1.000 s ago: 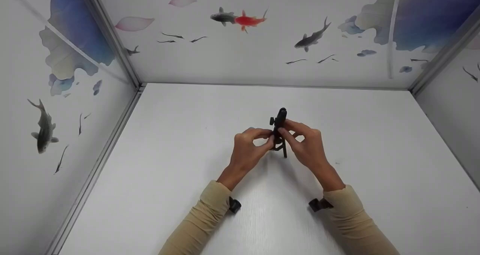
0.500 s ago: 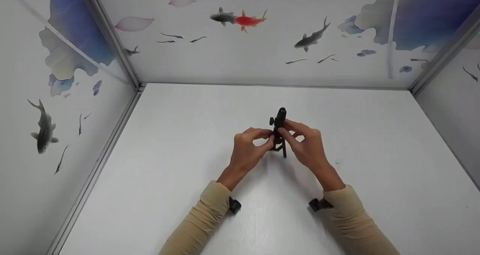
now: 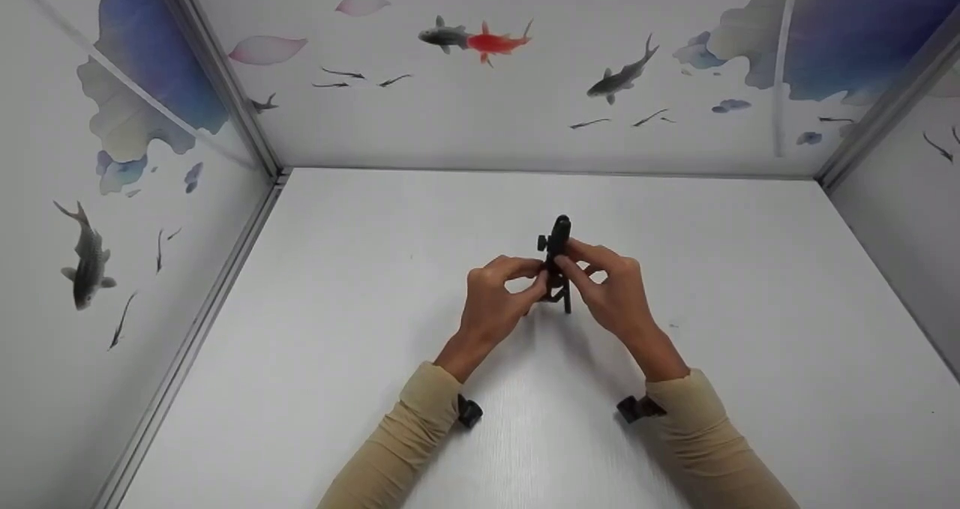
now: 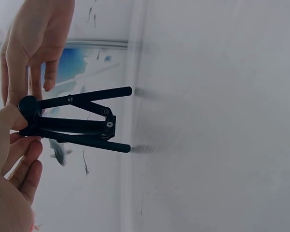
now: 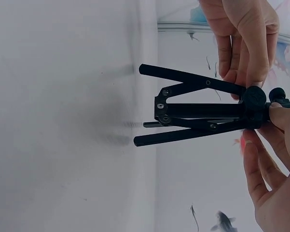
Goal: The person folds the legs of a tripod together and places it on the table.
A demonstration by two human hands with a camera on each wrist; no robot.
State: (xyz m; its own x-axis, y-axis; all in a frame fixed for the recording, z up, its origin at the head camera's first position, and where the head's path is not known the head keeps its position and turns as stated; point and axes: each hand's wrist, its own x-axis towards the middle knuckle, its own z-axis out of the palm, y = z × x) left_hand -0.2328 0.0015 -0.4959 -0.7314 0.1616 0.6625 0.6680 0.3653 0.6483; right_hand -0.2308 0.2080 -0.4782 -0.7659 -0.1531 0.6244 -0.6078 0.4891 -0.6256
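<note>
Both hands hold a small black tripod [image 3: 560, 233] near the middle of the table, its head up and its legs pointing down. My left hand [image 3: 491, 295] pinches the tripod's upper body from the left, thumb beside a round knob [image 4: 28, 105]. From the right, my right hand [image 3: 616, 291] grips it slightly higher, just under the head, with thumb and fingers. In the right wrist view the legs [image 5: 183, 76] are partly spread, with hinged braces [image 5: 165, 105] joining them to the centre column [image 5: 202, 110]. The leg tips are close over the tabletop, where their shadows fall.
The white table [image 3: 337, 232] has a wall [image 3: 510, 119] at its back and on both sides, printed with fish and lotus leaves. A metal frame strip [image 3: 202, 314] runs along the left edge. Each wrist carries a small black camera [image 3: 469, 411].
Another tripod leg tip now shows below my left thumb, so the legs look slightly wider apart. Both hands stay almost where they were, still holding the tripod.
</note>
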